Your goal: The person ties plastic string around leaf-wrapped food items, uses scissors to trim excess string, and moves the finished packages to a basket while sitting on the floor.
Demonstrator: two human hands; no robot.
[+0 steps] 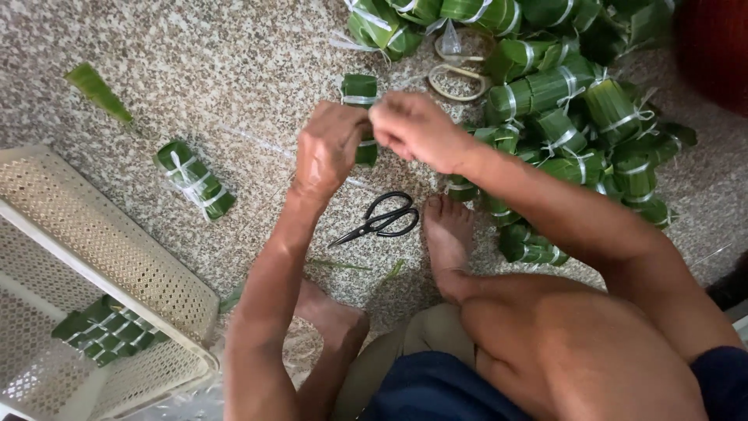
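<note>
hands (382, 140) around leaf-wrapped bundle (360, 87)

open: speckled stone floor (234, 54) upper left | blocked right: heap of green leaf-wrapped parcels tied with white string (576, 117) | blocked near feet: black scissors (382, 218) | blocked left: lone tied leaf parcel (195, 179), white perforated plastic basket (117, 265)

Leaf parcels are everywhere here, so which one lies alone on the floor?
The tied leaf parcel left of the left hand, near the white basket. The others sit piled at upper right or in both hands.
</note>
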